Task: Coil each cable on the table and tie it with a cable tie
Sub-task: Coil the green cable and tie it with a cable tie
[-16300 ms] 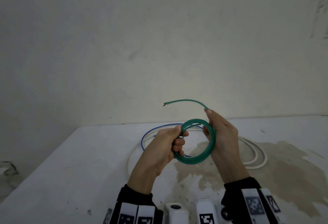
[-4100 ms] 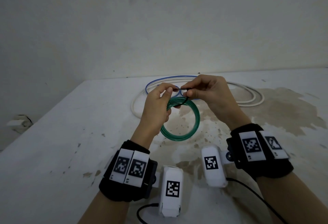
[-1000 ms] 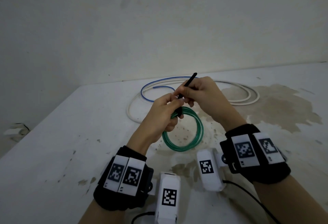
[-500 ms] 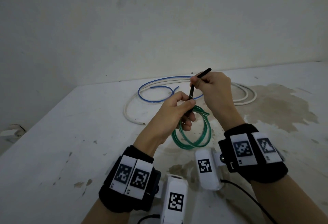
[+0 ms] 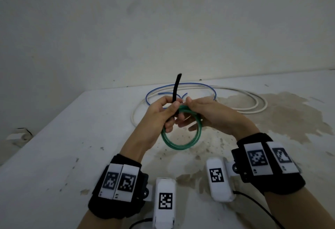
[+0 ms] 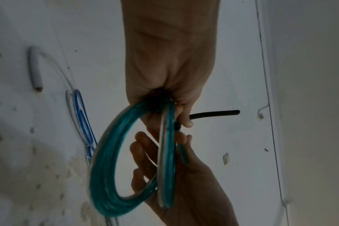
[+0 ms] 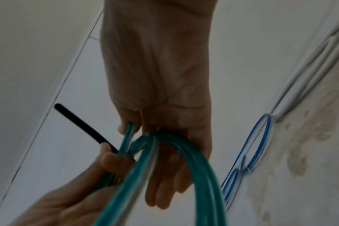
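Against a bare wall, above the stained white table (image 5: pixel 54 156), the coiled green cable (image 5: pixel 181 144) is gripped with the black cable tie (image 5: pixel 175 88) by the left hand (image 5: pixel 159 114) and pinched by the right hand (image 5: pixel 208 113), tying judged unfinished, while the blue cable (image 5: pixel 181 84) and white cable (image 5: pixel 253 100) lie uncoiled behind.

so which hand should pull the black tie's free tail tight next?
Probably right. The left hand pinches the black cable tie against the green coiled cable; the right hand only steadies the coil, fingers partly extended, so its grip frees more easily.
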